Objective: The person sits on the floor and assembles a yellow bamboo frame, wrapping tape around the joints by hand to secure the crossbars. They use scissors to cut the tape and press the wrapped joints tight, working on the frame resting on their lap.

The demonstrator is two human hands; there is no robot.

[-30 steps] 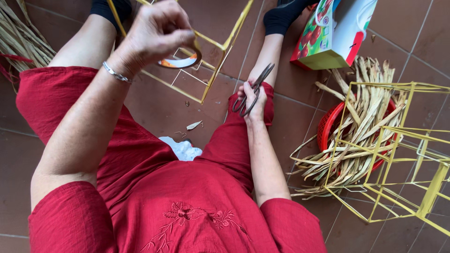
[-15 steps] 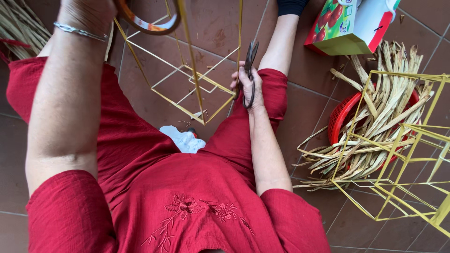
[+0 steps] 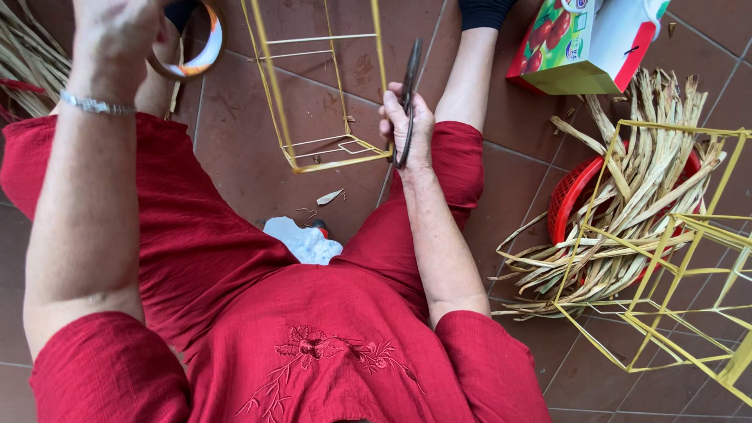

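My right hand (image 3: 407,125) rests on my right knee and grips a pair of dark scissors (image 3: 410,86), blades pointing up and away. My left hand (image 3: 117,31) is raised at the top left, closed around a roll of tape (image 3: 196,47) and the top of a yellow strip frame (image 3: 321,86). The frame hangs upright between my knees, its lower end just above the tiled floor. I sit on the floor in red clothes with my legs apart.
A red basket (image 3: 572,196) full of dried leaf strips (image 3: 627,204) stands at the right, with more yellow frames (image 3: 674,298) leaning over it. A colourful carton (image 3: 587,47) lies at the top right. White paper (image 3: 301,239) and scraps lie between my legs.
My left hand has lifted the frame and tape up and to the left. The frame went from lying tilted to hanging upright. My right hand has turned the scissors upright.
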